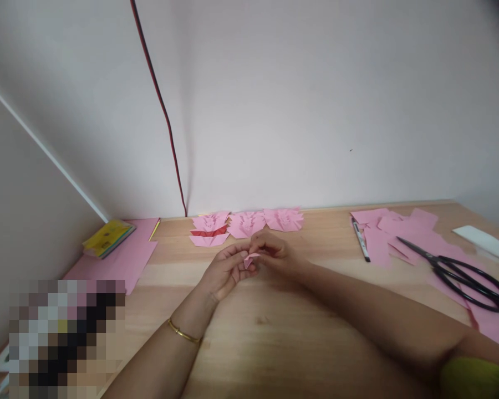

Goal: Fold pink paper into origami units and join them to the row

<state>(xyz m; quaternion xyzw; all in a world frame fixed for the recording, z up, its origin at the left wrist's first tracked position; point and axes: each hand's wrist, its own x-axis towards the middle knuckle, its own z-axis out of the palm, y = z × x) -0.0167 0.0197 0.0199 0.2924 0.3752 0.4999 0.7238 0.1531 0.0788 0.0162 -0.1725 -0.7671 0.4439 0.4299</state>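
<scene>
Near the middle of the wooden table (249,343), a small folded piece of pink paper (249,259) is held between both hands. My left hand (228,269) pinches it between thumb and fingers, the other fingers curled beneath. My right hand (276,255) has its fingers closed on the paper's right side; its fingertips partly hide it. Just beyond the hands, several folded pink paper pieces (246,223) lie in a row by the wall, with a red folded piece (209,231) among those at the left end.
At the right lie black-handled scissors (468,280), a marker pen (361,241), pink paper scraps (376,246) and a white strip (484,243). At the left, a yellow pad (108,238) rests on pink sheets (120,266), beside a pencil (154,229). A cable (166,119) hangs along the wall.
</scene>
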